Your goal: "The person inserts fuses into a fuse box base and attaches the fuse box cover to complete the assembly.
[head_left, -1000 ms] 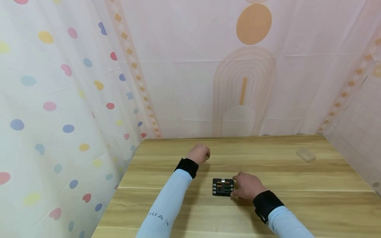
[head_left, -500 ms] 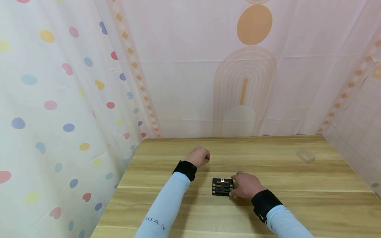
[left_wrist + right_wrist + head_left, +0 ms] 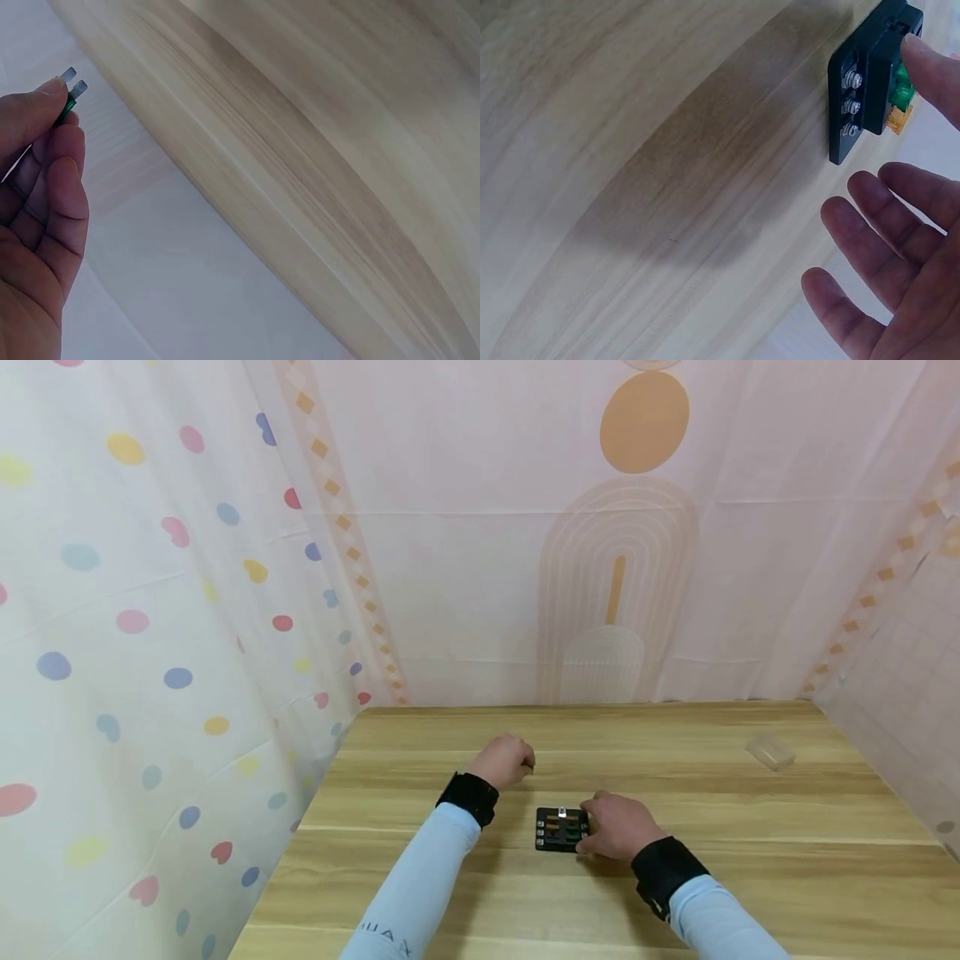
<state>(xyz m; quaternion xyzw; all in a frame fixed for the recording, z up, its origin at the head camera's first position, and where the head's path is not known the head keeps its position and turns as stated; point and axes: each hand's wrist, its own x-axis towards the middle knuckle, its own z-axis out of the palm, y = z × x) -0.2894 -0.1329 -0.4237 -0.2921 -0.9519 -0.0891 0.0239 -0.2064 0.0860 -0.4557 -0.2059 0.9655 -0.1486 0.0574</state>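
A small green blade fuse (image 3: 69, 105) is pinched between the thumb and index finger of my left hand (image 3: 504, 762), its two metal prongs pointing outward. That hand is raised above the far middle of the table. Nearer to me lies a black fuse block (image 3: 557, 830) with screw terminals along its sides. Green (image 3: 902, 90) and orange fuses (image 3: 898, 118) sit in it. My right hand (image 3: 621, 827) is at the block's right side. In the right wrist view its thumb is against the block, while the other fingers are extended and spread, with a gap between them and the block.
A clear plastic cover (image 3: 770, 752) lies at the far right of the wooden table (image 3: 750, 860). Patterned curtains (image 3: 465, 568) hang behind the table and on both sides.
My left hand has come slightly nearer and to the right, the fuse still pinched. The right hand and the fuse block have barely shifted; the head view has turned a little.
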